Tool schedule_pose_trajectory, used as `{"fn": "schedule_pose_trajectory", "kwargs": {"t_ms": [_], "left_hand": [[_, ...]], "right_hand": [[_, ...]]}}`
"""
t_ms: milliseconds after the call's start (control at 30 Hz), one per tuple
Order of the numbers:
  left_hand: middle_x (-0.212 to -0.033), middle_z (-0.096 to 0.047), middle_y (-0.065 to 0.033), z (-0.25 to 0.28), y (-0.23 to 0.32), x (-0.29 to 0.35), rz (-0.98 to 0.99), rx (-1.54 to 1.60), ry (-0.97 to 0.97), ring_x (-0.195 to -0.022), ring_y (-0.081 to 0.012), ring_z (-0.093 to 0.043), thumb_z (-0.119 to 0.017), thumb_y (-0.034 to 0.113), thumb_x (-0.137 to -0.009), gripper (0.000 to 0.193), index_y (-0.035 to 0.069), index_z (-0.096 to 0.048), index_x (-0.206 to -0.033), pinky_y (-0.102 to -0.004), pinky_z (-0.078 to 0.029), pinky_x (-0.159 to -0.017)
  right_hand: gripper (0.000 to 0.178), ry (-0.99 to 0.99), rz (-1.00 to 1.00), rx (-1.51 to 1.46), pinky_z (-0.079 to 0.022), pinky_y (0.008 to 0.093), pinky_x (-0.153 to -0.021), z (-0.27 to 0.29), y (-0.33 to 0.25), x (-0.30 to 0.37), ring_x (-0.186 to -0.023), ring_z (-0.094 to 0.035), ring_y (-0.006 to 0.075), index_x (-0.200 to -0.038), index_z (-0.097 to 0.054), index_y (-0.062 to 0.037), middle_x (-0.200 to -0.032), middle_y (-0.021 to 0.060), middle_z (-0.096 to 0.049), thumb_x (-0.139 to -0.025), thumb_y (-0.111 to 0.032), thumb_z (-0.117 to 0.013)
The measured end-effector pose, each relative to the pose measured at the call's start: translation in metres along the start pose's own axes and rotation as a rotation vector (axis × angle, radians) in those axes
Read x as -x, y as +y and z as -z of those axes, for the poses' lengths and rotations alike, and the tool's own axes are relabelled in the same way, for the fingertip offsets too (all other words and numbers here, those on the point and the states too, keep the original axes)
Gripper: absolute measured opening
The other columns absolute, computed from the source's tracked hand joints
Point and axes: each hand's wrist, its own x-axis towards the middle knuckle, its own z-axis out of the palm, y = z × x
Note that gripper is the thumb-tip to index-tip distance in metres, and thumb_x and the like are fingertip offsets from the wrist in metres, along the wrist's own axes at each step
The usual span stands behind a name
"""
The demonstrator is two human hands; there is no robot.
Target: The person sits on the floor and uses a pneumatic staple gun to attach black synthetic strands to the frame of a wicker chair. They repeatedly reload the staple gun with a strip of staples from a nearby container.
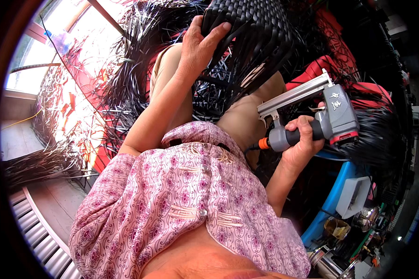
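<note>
At the top middle, my left hand [198, 46] grips the near left edge of a black woven piece [253, 21], thumb along its side. The weave is tight, with loose flat strips [246, 58] hanging from its lower edge between my knees. On the right, my right hand [305, 142] is wrapped round the black handle of a grey air nail gun [343, 109]. Its long silver magazine [293, 95] points up and to the right, apart from the weave. An orange fitting [263, 143] sits at the handle's end, beside my thigh.
Heaps of black strips [121, 83] lie around my legs over red material [321, 67]. A bundle of dark strips [42, 162] lies at the left, above a slatted metal grille [37, 228]. At the lower right are a blue tub [328, 204], a white container [354, 197] and metal cups [328, 260].
</note>
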Motion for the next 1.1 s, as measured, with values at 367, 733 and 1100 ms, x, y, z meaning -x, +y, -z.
{"fn": "schedule_pose_trajectory", "kwargs": {"t_ms": [367, 733, 1100], "left_hand": [[-0.09, -0.068, -0.011, -0.002, -0.011, -0.001, -0.035, -0.022, 0.022, -0.081, -0.0137, -0.063, -0.074, 0.039, -0.081, 0.05, -0.002, -0.058, -0.104, -0.0284, -0.051, -0.074], [-0.084, -0.067, -0.0096, -0.006, -0.01, 0.0, -0.051, 0.014, 0.015, -0.074, -0.012, -0.062, -0.075, 0.036, -0.082, 0.045, -0.001, -0.057, -0.101, -0.0279, -0.051, -0.065], [-0.081, -0.065, -0.0086, -0.009, -0.005, 0.006, -0.06, -0.003, 0.004, -0.069, -0.0123, -0.062, -0.075, 0.038, -0.082, 0.046, -0.001, -0.057, -0.1, -0.028, -0.05, -0.06]], "right_hand": [[0.041, -0.11, -0.046, 0.174, -0.049, 0.027, -0.064, -0.009, 0.005, 0.021, -0.061, -0.056, 0.0127, -0.116, -0.052, 0.004, -0.073, 0.0046, -0.057, -0.078, -0.001, -0.069], [0.021, -0.258, 0.071, 0.322, -0.05, 0.0259, -0.063, -0.036, 0.048, 0.038, -0.068, -0.058, 0.0109, -0.093, -0.056, -0.0016, -0.083, 0.0028, -0.058, -0.08, 0.001, -0.072], [0.025, -0.234, 0.106, 0.244, -0.052, 0.0274, -0.067, -0.039, 0.058, 0.035, -0.071, -0.061, 0.0132, -0.098, -0.055, 0.0009, -0.086, 0.0054, -0.059, -0.081, 0.0, -0.073]]}}
